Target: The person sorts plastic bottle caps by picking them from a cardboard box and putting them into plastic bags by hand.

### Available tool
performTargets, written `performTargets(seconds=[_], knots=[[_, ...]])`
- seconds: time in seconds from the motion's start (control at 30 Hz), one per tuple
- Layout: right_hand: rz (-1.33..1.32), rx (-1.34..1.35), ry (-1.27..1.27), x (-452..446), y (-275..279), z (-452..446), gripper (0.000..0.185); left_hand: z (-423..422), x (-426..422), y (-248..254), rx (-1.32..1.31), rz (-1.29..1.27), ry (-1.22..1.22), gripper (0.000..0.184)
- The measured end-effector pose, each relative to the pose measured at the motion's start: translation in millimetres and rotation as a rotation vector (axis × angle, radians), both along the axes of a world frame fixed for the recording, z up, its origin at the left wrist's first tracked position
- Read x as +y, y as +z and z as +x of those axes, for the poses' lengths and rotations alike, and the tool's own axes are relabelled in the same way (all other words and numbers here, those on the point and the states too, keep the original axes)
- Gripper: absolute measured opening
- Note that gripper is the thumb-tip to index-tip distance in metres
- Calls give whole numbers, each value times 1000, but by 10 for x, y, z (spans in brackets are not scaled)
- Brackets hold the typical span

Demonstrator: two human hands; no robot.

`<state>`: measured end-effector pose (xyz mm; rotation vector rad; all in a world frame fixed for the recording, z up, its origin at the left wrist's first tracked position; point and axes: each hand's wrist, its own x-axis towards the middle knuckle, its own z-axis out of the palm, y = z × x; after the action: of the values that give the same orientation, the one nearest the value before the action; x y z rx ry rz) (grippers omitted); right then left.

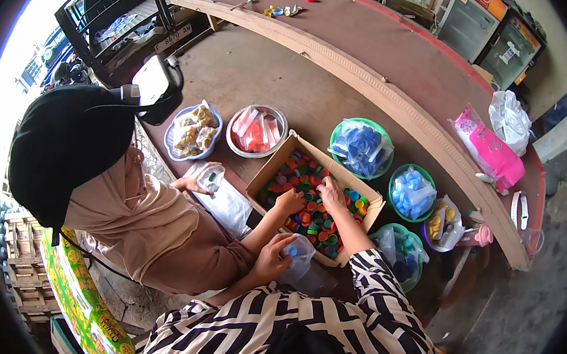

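Note:
A cardboard box (363, 228) holds many loose bottle caps (307, 208) in red, green, orange and other colours. My right hand (331, 197) reaches down into the caps with bent fingers; what lies at its fingertips is hidden. Below the box's near side, my left hand (272, 258) grips a clear plastic bag (301, 254) with something light blue in it. Beside me a co-worker's right hand (289, 202) is also in the box. The co-worker's other hand (191, 182) holds a small clear bag (211, 180) with a few caps.
Basins of bagged caps stand around the box: dark blue (362, 148), light blue (412, 192), yellow (444, 223), blue-green (399, 254), red (257, 130) and brownish (195, 130). A wooden rail (368, 87) crosses the table. A pink package (489, 148) lies at right.

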<state>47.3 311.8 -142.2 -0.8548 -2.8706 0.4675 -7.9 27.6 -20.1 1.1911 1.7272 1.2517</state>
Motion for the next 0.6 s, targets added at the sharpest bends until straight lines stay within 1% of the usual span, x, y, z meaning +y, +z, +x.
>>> performTargets(seconds=[0.07, 0.1, 0.2, 0.27, 0.3, 0.33, 0.37, 0.43, 0.47, 0.5, 0.57, 0.6], knots=[[-148, 36, -67, 27, 34, 29, 22, 18, 17, -35, 40, 31, -24, 52], [-135, 41, -67, 41, 21, 49, 22, 33, 24, -22, 44, 44, -24, 52], [-36, 25, 24, 59, -11, 88, 13, 60, 37, 23, 65, 45, -49, 52], [25, -17, 12, 83, -29, 79, 15, 81, 22, 53, 45, 15, -74, 53], [-8, -16, -17, 98, -58, 59, 18, 85, 18, 41, 48, 21, -73, 53], [-43, -15, -46, 98, -94, 65, 25, 86, 15, 11, 63, 59, -78, 53], [-38, -14, -46, 92, -131, 99, 25, 91, 5, -11, 77, 97, -83, 53], [-208, 30, -147, 34, -46, 176, 28, 106, -20, -16, 89, 97, -81, 53], [-195, 32, -147, 12, 7, 217, 28, 107, -10, -14, 100, 96, -78, 53], [-217, 172, -148, -23, 59, 262, 29, 105, -10, 6, 103, 109, -79, 53], [-220, 427, -137, -81, 152, 326, 29, 112, -42, 41, -3, 73, -75, 56], [-213, 424, -135, -149, 296, 373, 29, 113, -28, 29, -6, 81, -74, 56]])
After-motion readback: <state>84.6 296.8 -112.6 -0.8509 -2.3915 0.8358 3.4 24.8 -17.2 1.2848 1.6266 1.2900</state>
